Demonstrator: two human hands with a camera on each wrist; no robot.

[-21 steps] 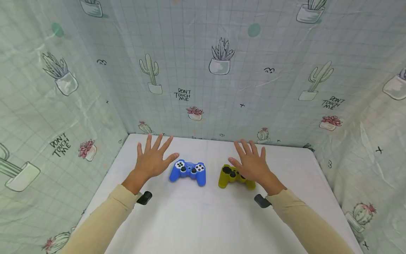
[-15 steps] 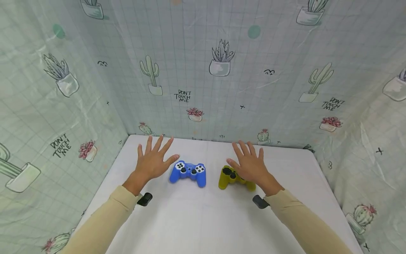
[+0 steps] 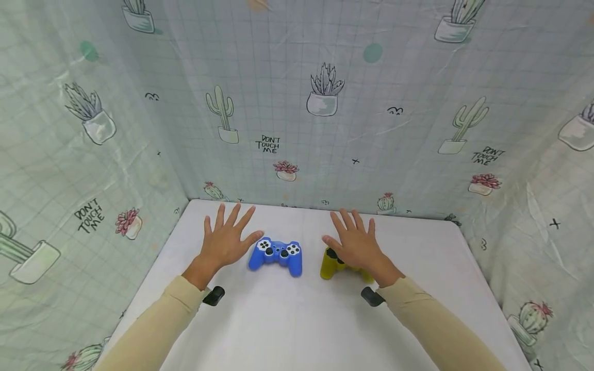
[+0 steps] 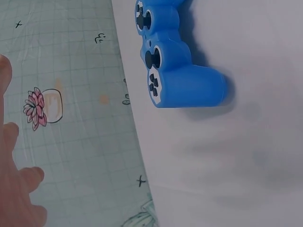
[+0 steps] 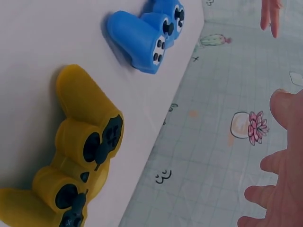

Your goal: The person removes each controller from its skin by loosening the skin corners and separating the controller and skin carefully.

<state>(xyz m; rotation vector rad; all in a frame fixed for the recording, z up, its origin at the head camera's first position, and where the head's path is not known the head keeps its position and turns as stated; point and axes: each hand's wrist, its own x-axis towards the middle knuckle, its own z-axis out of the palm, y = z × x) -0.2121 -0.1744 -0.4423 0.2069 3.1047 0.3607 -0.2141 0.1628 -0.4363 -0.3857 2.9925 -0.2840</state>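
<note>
A blue game controller [image 3: 276, 254] with white button patches lies on the white table, its handles toward me. To its right lies a yellow game controller [image 3: 328, 265] with black buttons, partly covered by my right hand in the head view. My left hand [image 3: 225, 242] hovers with fingers spread just left of the blue controller, holding nothing. Palm down and fingers spread, my right hand [image 3: 357, 247] hangs over the yellow controller [image 5: 78, 137]. The right wrist view shows a gap between that hand and the controller. In the left wrist view the blue controller [image 4: 175, 71] stands apart from the fingers.
The white table [image 3: 287, 324] runs back to a cloth backdrop [image 3: 297, 129] printed with cacti and potted plants, which also hangs on both sides. A dark wrist camera [image 3: 214, 296] is worn on the left wrist, another dark camera [image 3: 372, 297] on the right.
My right hand has shifted left, covering more of the yellow controller. The left hand stays nearly in place. The whole head view has moved slightly downward in the picture; both controllers lie where they were.
</note>
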